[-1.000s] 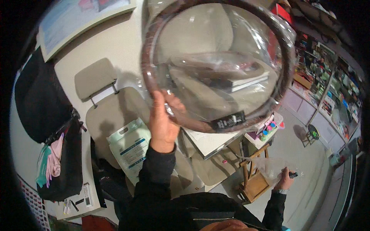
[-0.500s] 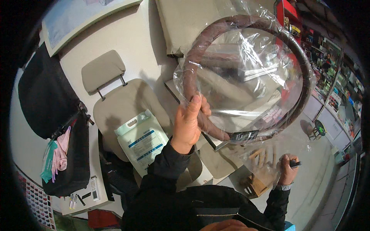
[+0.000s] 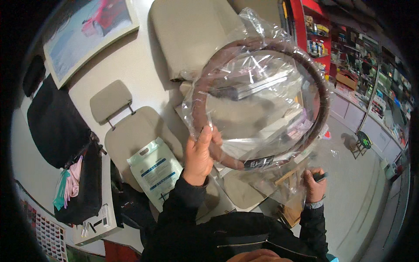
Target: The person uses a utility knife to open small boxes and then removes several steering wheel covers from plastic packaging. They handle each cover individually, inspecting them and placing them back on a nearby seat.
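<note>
A brown ring-shaped steering wheel cover [image 3: 320, 94] fills the middle of the view, wrapped in a clear plastic bag [image 3: 251, 65]. My left hand [image 3: 200, 159] grips the ring's lower left side through the plastic, thumb on top. A dark label [image 3: 260, 163] sits on the lower rim. Down to the right, my right hand [image 3: 315, 187] is closed on a small black object [image 3: 321, 177], its kind unclear. The bag's loose lower end trails down to this hand; I cannot tell whether the fingers pinch it too.
Beige car seats [image 3: 144, 126] stand against the wall, one bearing a pale green package [image 3: 156, 172]. At left is a black seat [image 3: 56, 118] with pink and green cloths. A wooden stool [image 3: 290, 214], a small black stool [image 3: 363, 142] and red shelves [image 3: 315, 37] are to the right.
The view has shifted, and the wrapped ring with my left hand now appears further left and slightly lower. Both hands keep their hold.
</note>
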Demonstrator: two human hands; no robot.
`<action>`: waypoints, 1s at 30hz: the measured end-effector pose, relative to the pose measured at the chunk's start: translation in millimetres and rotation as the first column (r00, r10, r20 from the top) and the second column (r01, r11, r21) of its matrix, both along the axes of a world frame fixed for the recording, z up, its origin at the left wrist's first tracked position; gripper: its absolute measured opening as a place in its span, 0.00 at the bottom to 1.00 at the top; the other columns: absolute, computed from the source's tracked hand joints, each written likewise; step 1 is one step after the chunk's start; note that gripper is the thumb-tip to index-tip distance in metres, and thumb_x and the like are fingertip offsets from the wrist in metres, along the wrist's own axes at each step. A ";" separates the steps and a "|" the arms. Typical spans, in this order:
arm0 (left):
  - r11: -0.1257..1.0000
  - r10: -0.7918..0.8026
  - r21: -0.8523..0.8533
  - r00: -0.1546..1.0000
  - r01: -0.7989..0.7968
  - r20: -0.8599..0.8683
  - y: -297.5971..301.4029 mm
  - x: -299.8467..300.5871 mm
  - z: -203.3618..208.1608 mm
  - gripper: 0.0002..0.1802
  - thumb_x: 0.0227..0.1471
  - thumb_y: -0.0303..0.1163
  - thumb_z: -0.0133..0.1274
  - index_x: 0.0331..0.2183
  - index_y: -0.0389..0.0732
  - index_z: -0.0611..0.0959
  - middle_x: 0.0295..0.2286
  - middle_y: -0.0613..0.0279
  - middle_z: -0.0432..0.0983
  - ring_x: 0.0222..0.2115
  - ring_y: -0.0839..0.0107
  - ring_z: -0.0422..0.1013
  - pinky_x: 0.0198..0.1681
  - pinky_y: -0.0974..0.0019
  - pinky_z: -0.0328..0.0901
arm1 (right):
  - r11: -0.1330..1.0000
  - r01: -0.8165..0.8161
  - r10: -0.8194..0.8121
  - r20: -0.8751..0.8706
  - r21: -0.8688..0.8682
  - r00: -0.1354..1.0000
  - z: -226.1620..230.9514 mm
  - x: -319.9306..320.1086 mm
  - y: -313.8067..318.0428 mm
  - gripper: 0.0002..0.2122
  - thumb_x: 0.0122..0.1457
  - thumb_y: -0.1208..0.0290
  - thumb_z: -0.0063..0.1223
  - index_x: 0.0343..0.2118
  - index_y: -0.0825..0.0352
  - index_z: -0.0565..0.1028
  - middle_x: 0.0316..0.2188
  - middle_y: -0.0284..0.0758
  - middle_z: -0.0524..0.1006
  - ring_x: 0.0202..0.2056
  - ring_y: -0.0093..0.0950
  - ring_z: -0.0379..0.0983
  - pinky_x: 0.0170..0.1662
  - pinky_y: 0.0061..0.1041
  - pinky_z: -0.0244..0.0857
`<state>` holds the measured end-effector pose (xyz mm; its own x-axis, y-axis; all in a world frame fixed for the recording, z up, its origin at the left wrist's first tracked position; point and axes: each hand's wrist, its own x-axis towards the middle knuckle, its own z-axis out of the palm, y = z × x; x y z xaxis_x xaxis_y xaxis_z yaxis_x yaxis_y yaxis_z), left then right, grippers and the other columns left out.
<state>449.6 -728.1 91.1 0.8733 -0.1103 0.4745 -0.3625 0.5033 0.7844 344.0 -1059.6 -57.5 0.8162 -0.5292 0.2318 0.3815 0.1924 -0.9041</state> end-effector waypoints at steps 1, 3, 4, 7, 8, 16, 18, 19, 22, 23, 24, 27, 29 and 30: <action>1.000 0.007 0.000 1.000 -0.007 0.008 -4.9 -1.9 -0.8 0.18 0.60 0.48 0.60 0.37 0.44 0.76 0.30 0.71 0.66 0.31 0.76 0.63 0.37 0.67 0.61 | 1.000 -0.011 0.011 -0.005 0.004 1.000 -0.9 1.1 -5.4 0.13 0.58 0.76 0.63 0.27 0.60 0.65 0.22 0.26 0.72 0.22 0.16 0.65 0.26 0.19 0.60; 1.000 0.023 0.013 1.000 -0.023 -0.018 -13.9 -6.0 -1.7 0.19 0.59 0.47 0.61 0.39 0.43 0.75 0.31 0.70 0.67 0.31 0.76 0.64 0.37 0.67 0.62 | 0.999 -0.020 0.020 -0.008 -0.044 1.000 -0.7 1.9 -15.7 0.13 0.58 0.74 0.64 0.28 0.60 0.66 0.22 0.25 0.73 0.23 0.16 0.65 0.26 0.19 0.59; 0.999 0.028 0.027 0.999 -0.027 -0.022 -17.4 -8.2 -2.1 0.20 0.59 0.47 0.61 0.39 0.42 0.75 0.31 0.69 0.67 0.32 0.76 0.64 0.38 0.67 0.63 | 0.998 -0.024 0.023 -0.018 -0.058 1.000 0.0 2.3 -19.4 0.13 0.58 0.73 0.64 0.28 0.60 0.66 0.23 0.25 0.73 0.23 0.16 0.65 0.26 0.19 0.59; 0.998 0.048 0.052 0.998 -0.046 -0.046 -27.5 -13.8 -2.9 0.22 0.57 0.47 0.63 0.40 0.40 0.75 0.31 0.68 0.68 0.32 0.75 0.66 0.37 0.68 0.64 | 0.997 -0.033 0.031 -0.024 -0.065 0.999 3.5 1.7 -27.9 0.10 0.58 0.71 0.64 0.29 0.62 0.69 0.23 0.26 0.74 0.23 0.16 0.66 0.27 0.19 0.60; 0.997 0.044 0.062 0.998 -0.041 -0.052 -30.4 -15.0 -2.6 0.22 0.58 0.47 0.63 0.40 0.41 0.75 0.31 0.69 0.68 0.32 0.75 0.65 0.37 0.67 0.64 | 0.998 -0.021 0.020 -0.017 -0.054 1.000 4.0 3.0 -28.6 0.10 0.58 0.72 0.63 0.28 0.63 0.70 0.22 0.26 0.74 0.23 0.16 0.66 0.27 0.20 0.61; 0.994 0.058 0.099 0.995 -0.050 -0.084 -44.7 -19.7 7.3 0.18 0.61 0.46 0.59 0.40 0.43 0.74 0.30 0.71 0.66 0.32 0.78 0.63 0.37 0.68 0.62 | 0.997 -0.057 0.055 -0.047 -0.048 0.997 -3.4 6.3 -47.6 0.10 0.59 0.73 0.62 0.27 0.63 0.70 0.21 0.27 0.73 0.22 0.17 0.68 0.26 0.21 0.63; 0.991 0.060 0.125 0.997 -0.054 -0.049 -44.8 -17.4 14.3 0.16 0.63 0.46 0.56 0.40 0.44 0.73 0.30 0.71 0.65 0.31 0.78 0.62 0.36 0.69 0.60 | 0.997 -0.078 0.078 -0.048 -0.008 0.996 -9.1 7.0 -52.2 0.09 0.59 0.74 0.62 0.28 0.63 0.70 0.21 0.27 0.73 0.22 0.18 0.68 0.26 0.21 0.63; 0.991 0.096 0.102 0.994 -0.089 -0.060 -44.5 -15.5 19.3 0.17 0.62 0.45 0.56 0.40 0.41 0.74 0.30 0.69 0.66 0.31 0.77 0.63 0.35 0.69 0.62 | 0.997 -0.069 0.068 -0.038 -0.034 0.997 -11.9 7.4 -54.0 0.09 0.59 0.74 0.62 0.28 0.63 0.70 0.21 0.27 0.73 0.22 0.18 0.68 0.26 0.21 0.63; 0.989 0.142 0.035 0.989 -0.141 -0.045 -43.2 -11.0 38.8 0.16 0.64 0.41 0.54 0.42 0.37 0.74 0.32 0.66 0.69 0.31 0.75 0.66 0.34 0.69 0.63 | 0.998 -0.036 0.033 -0.061 -0.050 0.998 -18.6 8.1 -60.2 0.09 0.59 0.73 0.62 0.28 0.63 0.70 0.21 0.28 0.74 0.22 0.18 0.68 0.27 0.20 0.63; 0.991 0.131 0.034 0.991 -0.130 -0.010 -40.5 -10.6 48.3 0.15 0.64 0.40 0.53 0.41 0.38 0.74 0.32 0.67 0.69 0.31 0.75 0.66 0.34 0.70 0.63 | 0.998 -0.046 0.045 -0.033 -0.046 0.998 -20.0 7.5 -62.2 0.09 0.58 0.74 0.62 0.28 0.63 0.70 0.21 0.28 0.73 0.22 0.18 0.68 0.26 0.20 0.63; 0.992 0.123 0.034 0.992 -0.124 0.026 -37.0 -10.2 59.2 0.14 0.65 0.39 0.52 0.41 0.38 0.73 0.32 0.67 0.69 0.31 0.76 0.66 0.34 0.70 0.63 | 0.998 -0.054 0.053 -0.033 -0.025 0.998 -21.0 6.8 -63.8 0.09 0.58 0.74 0.62 0.28 0.63 0.70 0.21 0.27 0.73 0.22 0.17 0.67 0.26 0.20 0.62; 0.985 0.157 -0.089 0.983 -0.149 0.095 -27.1 -4.6 96.3 0.12 0.66 0.40 0.51 0.40 0.41 0.73 0.30 0.70 0.67 0.30 0.78 0.64 0.34 0.70 0.62 | 0.999 -0.033 0.030 -0.064 -0.039 0.997 -22.3 6.2 -68.2 0.10 0.58 0.75 0.62 0.28 0.62 0.69 0.21 0.27 0.73 0.21 0.17 0.67 0.25 0.20 0.61; 0.974 0.182 -0.163 0.969 -0.154 0.169 -20.0 6.2 124.2 0.12 0.66 0.41 0.52 0.39 0.42 0.74 0.29 0.71 0.67 0.29 0.79 0.64 0.35 0.70 0.62 | 0.996 -0.009 0.001 -0.084 -0.086 0.996 -22.9 5.3 -71.8 0.10 0.58 0.74 0.62 0.28 0.62 0.68 0.21 0.28 0.73 0.21 0.18 0.67 0.25 0.20 0.61; 0.973 0.187 -0.174 0.956 -0.149 0.226 -11.4 10.4 142.0 0.13 0.65 0.41 0.53 0.39 0.42 0.74 0.29 0.71 0.68 0.29 0.79 0.65 0.34 0.70 0.63 | 0.995 -0.023 0.016 -0.069 -0.094 0.997 -23.2 4.6 -74.3 0.11 0.58 0.73 0.62 0.28 0.62 0.68 0.21 0.28 0.74 0.22 0.18 0.68 0.26 0.20 0.62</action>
